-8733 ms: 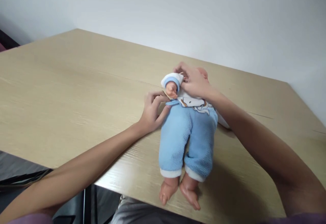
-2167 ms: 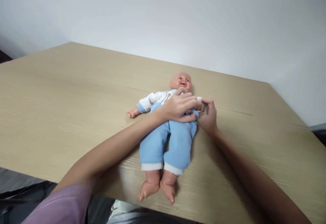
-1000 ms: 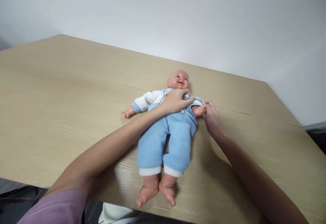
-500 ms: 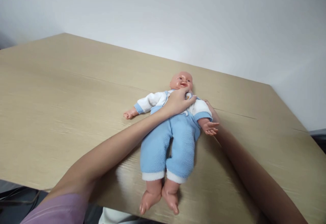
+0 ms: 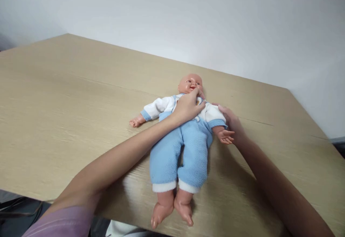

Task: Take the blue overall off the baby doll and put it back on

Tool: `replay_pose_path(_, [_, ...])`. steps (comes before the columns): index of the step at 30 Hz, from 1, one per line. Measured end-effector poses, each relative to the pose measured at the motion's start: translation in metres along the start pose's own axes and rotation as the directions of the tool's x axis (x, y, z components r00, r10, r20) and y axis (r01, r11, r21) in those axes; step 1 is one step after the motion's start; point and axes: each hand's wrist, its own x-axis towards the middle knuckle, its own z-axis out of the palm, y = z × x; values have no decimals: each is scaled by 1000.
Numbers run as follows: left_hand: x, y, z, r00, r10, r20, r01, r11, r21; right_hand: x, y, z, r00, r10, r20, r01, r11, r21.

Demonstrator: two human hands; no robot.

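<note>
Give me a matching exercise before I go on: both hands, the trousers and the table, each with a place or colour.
1. Left hand
2. Right hand
3. Trousers
4. Table

A. Beneath the doll
B. Beside a white sleeve
C. Blue with white hems
D. Over the doll's front

Pairs: 1-D, 2-B, 3-C, 4-A

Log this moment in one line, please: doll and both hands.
doll: face-up on table | left hand: on doll's chest, thumb and forefinger apart | right hand: beside doll's sleeve, partly hidden, grip unclear
</note>
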Motion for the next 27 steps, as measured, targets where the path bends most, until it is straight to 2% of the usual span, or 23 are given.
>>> replay_pose_path(2, [-1, 1, 1, 1000, 14, 19, -14, 1000, 24, -16, -3, -22, 976, 164, 144, -180, 978, 107])
replay_pose_path(4, [-1, 2, 1, 999, 20, 27, -21, 999, 33, -32, -1, -44, 912, 316, 260, -364, 917, 161])
replay_pose_path(5, [-1, 2, 1, 999, 22, 29, -23, 999, 39, -39, 2, -54, 890, 366, 272, -419, 892, 169])
replay_pose_path(7, [-1, 4, 0, 999, 27, 30, -29, 998, 58, -49, 10, -68, 888, 406, 215, -445, 877, 180])
replay_pose_path(10, [-2, 5, 0, 998, 53, 32, -56, 993, 101, -59, 23, -73, 903, 420, 86, -429, 880, 207])
replay_pose_path(14, [-2, 6, -1, 997, 65, 37, -69, 990, 123, -68, 30, -62, 930, 363, -56, -359, 931, 74])
replay_pose_path(19, [-2, 6, -3, 996, 85, 40, -90, 982, 165, -68, 36, -71, 962, 256, -91, -261, 964, -49])
replay_pose_path(22, [-2, 7, -4, 990, 132, 50, -141, 952, 272, -67, 42, -80, 982, 154, -111, -171, 972, -159])
replay_pose_path(27, [-8, 5, -15, 981, 191, 26, -183, 877, 444, -68, 54, -79, 997, 9, -74, -32, 949, -314])
